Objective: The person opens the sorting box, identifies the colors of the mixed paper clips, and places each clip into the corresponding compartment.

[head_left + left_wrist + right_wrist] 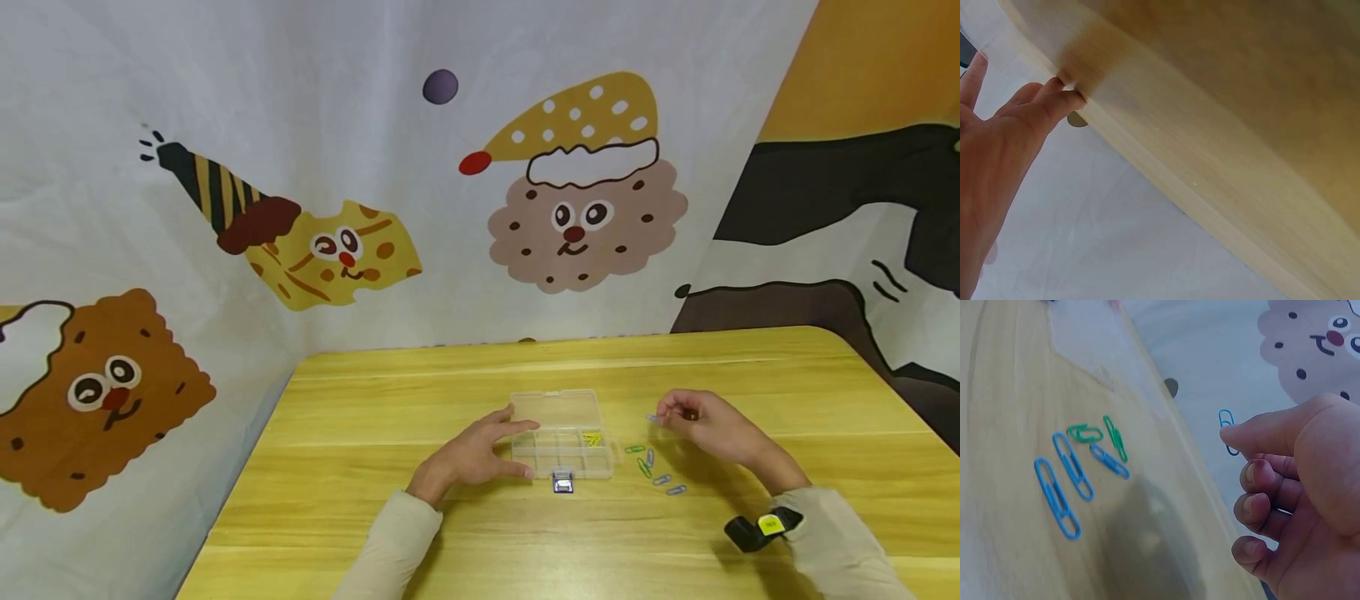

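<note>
Blue paperclip point(1226, 419) | pinched, right grip point(705, 425) | long axis leftward, head view

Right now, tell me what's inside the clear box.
Yellow pieces, apparently paper clips, lie at the clear box's right end, in the row nearest the lid. The left hand covers part of the box's left edge; anything beneath cannot be seen.
</note>
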A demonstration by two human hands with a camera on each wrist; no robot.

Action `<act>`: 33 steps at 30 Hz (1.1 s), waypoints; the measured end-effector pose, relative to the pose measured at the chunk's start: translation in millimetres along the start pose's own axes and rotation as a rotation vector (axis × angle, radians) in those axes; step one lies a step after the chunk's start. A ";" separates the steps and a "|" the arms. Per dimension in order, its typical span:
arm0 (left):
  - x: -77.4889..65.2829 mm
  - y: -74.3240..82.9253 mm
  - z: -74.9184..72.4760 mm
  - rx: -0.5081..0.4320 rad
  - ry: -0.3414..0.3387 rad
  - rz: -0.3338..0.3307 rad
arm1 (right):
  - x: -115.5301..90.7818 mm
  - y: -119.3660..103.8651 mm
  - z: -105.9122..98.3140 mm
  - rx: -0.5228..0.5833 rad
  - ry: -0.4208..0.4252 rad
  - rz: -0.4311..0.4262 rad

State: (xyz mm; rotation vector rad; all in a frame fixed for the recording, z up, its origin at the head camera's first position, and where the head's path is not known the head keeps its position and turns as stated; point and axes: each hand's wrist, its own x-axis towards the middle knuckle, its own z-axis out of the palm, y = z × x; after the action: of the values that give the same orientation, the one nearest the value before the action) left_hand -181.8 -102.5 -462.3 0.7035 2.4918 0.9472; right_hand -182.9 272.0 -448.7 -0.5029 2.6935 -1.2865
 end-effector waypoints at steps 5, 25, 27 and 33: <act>0.6 -0.4 0.7 -0.011 -0.002 -0.009 | 1.5 -9.1 2.9 0.024 -0.016 -0.030; -0.7 1.1 1.5 -0.016 -0.003 -0.033 | 8.2 -42.7 18.8 0.053 -0.074 -0.121; -0.7 1.3 1.3 -0.010 -0.002 -0.034 | 9.0 -44.0 21.3 0.057 -0.085 -0.128; -0.5 1.3 0.8 -0.004 -0.002 -0.034 | 9.7 -52.0 26.9 0.078 -0.127 -0.148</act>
State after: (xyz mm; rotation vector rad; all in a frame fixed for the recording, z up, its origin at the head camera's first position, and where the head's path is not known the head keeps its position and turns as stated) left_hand -180.5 -101.6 -461.9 0.6590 2.4913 0.9379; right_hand -172.7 218.5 -425.1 -0.7598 2.5333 -1.3401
